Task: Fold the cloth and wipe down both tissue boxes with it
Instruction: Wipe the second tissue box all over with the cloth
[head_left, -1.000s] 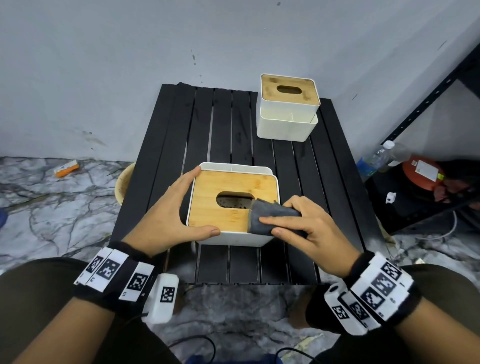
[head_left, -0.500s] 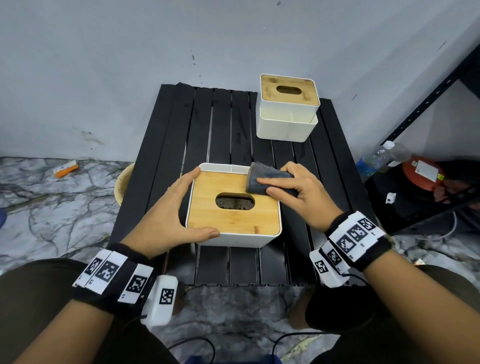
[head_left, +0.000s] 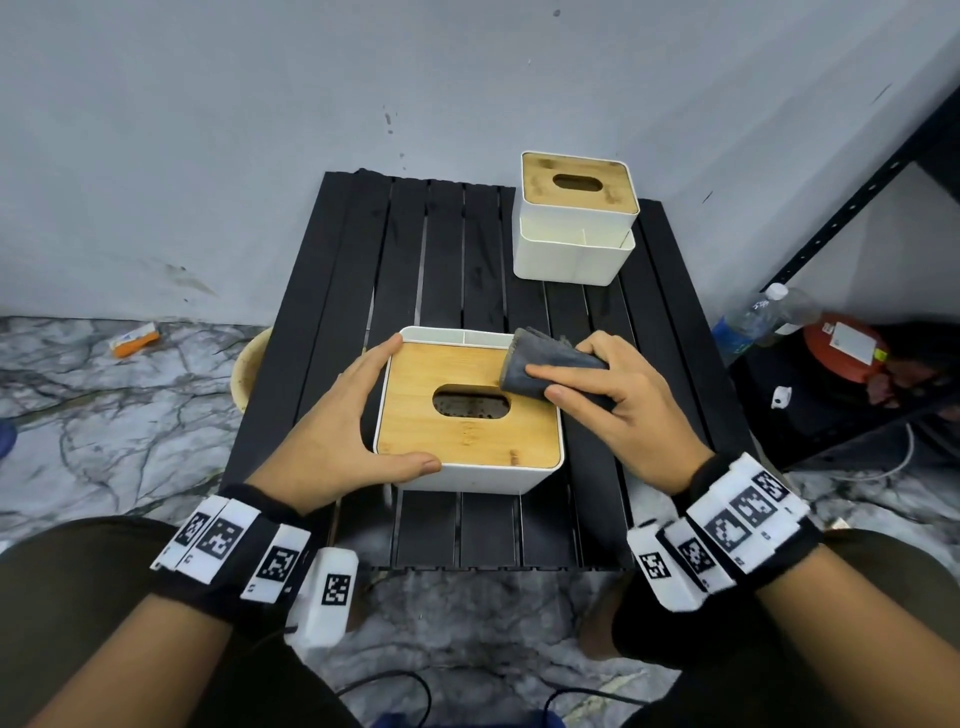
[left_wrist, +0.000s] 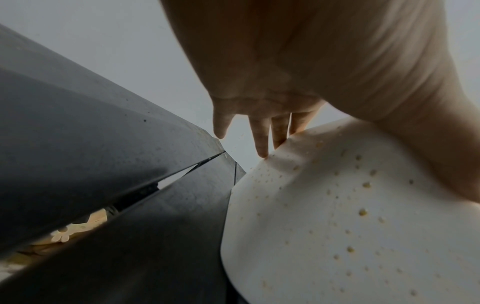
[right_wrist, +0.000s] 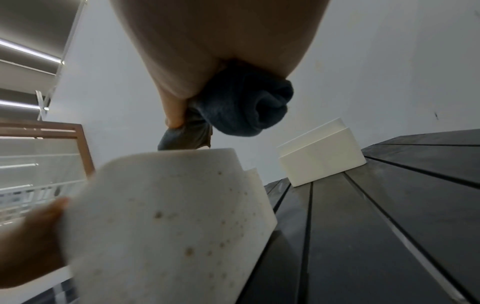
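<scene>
A: Where is the cloth (head_left: 550, 366)?

B: Folded into a dark grey wad and clamped in the right hand (head_left: 618, 400), thumb beneath and fingers curled over it. It lies on the far right corner of the near tissue box (head_left: 467, 415), on the bamboo lid, partly overhanging the box's right edge.

A: And the left hand (head_left: 337, 441)?

B: Spread and braced on that box's left side: fingers straight along the left wall, thumb laid across the near left corner. Nothing is pinched in it.

A: How much room is there around the box?

B: It stands near the front edge of the black slatted table (head_left: 457, 270), roughly centred. Bare slats lie to its left, to its right, and behind it up to the second tissue box (head_left: 576, 218), which sits well apart at the far right corner, close to the wall (head_left: 260, 130).

A: What borders the table?

B: A grey wall behind; a black metal shelf frame (head_left: 852, 208) to the right, with a plastic bottle (head_left: 753, 322) and a red container (head_left: 841, 348) beneath it. Marbled floor (head_left: 104, 405) spreads left, where a small orange item (head_left: 135, 340) lies, and a pale basin (head_left: 249, 369) shows under the table's left edge.

A: The box's surface?

B: From the wrist views its white sides are speckled with small brownish spots.
</scene>
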